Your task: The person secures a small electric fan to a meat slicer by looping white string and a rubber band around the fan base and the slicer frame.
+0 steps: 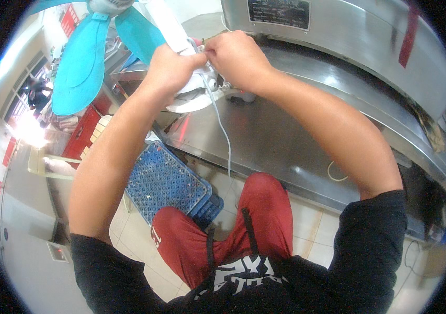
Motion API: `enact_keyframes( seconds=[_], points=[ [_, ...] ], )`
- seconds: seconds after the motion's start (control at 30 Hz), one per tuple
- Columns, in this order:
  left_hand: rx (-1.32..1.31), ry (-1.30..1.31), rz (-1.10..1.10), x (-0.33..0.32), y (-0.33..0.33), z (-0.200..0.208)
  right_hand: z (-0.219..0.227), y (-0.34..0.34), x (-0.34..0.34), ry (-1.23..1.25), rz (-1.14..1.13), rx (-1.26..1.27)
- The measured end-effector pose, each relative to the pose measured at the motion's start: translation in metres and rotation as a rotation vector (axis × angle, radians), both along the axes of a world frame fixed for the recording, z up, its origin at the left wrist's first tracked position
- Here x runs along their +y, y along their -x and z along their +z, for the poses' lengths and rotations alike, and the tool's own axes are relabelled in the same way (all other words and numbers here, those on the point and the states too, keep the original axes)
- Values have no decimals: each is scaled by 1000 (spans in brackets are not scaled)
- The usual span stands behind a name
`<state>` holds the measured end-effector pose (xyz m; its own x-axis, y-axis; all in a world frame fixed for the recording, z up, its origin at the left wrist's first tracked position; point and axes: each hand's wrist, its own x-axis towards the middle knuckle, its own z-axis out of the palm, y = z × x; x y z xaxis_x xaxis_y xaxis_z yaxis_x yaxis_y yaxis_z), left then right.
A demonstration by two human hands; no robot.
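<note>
Nearest, we see red trousers (267, 209), knees apart; just past the left knee, a blue crate (165, 175). Next, a steel bench (270, 138), a grey cord (223, 125) hanging across it. Over its left part we note a white rod (165, 23), tilted, with a white cover (194, 106) below. Left hand (176, 68): curled around the rod's lower end. Right hand (236, 57): fingertips pinched together beside it; contents hidden, we cannot tell. Beyond: teal blades (81, 65).
</note>
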<state>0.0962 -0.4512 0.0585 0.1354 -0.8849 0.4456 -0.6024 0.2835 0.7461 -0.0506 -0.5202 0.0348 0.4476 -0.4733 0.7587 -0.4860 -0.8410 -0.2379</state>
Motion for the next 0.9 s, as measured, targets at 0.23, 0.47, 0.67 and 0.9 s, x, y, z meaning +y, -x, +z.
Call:
enact_keyframes(
  seconds=[0.23,0.47,0.67,0.9],
  points=[
    [47,-55,-25,-3,-2,0,-3,8,-1,55,38,33],
    [31,-34,-44,-6,-7,0,4,20,4,-184,79,-96],
    [-3,-41,-27,-2,-3,1,17,25,-4,-218,71,54],
    [2,-62,-15,-1,1,2,26,20,-5,-183,34,148]
  ],
)
